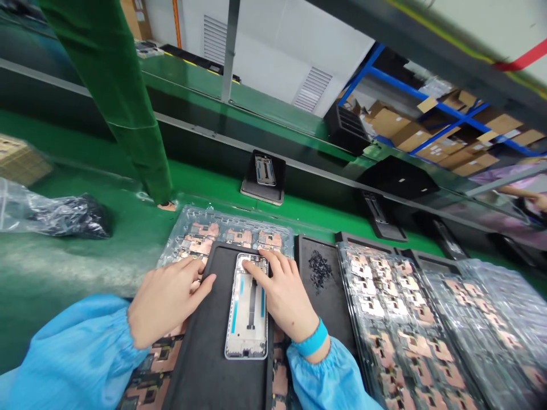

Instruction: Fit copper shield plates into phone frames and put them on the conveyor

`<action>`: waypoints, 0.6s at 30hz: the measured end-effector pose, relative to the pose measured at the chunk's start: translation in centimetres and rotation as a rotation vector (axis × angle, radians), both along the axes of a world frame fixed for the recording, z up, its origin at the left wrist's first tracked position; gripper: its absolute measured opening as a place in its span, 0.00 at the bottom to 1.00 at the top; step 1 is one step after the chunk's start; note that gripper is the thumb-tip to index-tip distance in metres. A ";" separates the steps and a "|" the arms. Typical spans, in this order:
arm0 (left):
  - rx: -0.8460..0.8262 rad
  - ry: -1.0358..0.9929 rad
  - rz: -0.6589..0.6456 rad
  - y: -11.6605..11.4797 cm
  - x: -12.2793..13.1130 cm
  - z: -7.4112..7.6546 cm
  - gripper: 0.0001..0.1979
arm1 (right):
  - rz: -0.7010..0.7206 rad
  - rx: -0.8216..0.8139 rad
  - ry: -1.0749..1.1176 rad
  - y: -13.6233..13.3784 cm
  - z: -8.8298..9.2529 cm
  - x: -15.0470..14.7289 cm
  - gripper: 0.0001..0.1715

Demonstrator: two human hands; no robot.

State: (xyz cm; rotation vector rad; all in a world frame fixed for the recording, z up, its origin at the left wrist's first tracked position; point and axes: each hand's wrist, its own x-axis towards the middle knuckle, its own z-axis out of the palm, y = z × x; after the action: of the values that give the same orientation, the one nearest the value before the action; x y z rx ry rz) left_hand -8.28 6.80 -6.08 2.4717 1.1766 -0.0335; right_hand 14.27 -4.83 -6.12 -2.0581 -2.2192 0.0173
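A silver phone frame point(247, 310) with blue strips and a dark flex cable lies in a black tray point(205, 364). My right hand point(284, 290) grips the frame's upper right part, its thumb pressed on the top inside area and the fingers by the far edge. My left hand point(168, 296) is at the tray's left edge, thumb apart from the bent fingers, with no held object visible. Beneath the black tray, a clear plastic tray point(171, 247) carries copper-coloured circuit boards point(205, 229). The left fingertips are partly hidden.
On the right, a dark tray point(337, 319) holds small black parts point(319, 269). Beside it are clear trays of circuit boards point(384, 285). Another phone frame point(265, 169) sits behind. A green-wrapped post point(128, 114) and a bag of dark parts point(72, 216) stand left. A co-worker's arm point(519, 193) shows far right.
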 end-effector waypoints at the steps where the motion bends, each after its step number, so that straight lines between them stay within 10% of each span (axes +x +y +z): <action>1: -0.012 -0.012 0.015 0.0 0.0 0.1 0.17 | -0.004 0.003 0.014 0.0 0.0 0.0 0.40; 11: -0.695 -0.628 0.355 2.0 3.0 1.1 0.29 | -0.051 0.339 0.480 -2.7 1.4 3.7 0.42; 18: -0.486 -0.602 0.353 8.9 14.4 4.0 0.20 | -0.285 0.495 0.499 -6.3 2.3 6.7 0.29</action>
State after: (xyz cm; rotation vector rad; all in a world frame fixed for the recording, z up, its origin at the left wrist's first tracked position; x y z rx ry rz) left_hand 6.10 15.68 -2.08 1.6565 1.1372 0.4385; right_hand 20.98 -11.12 -3.81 -1.8175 -1.4522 -0.0358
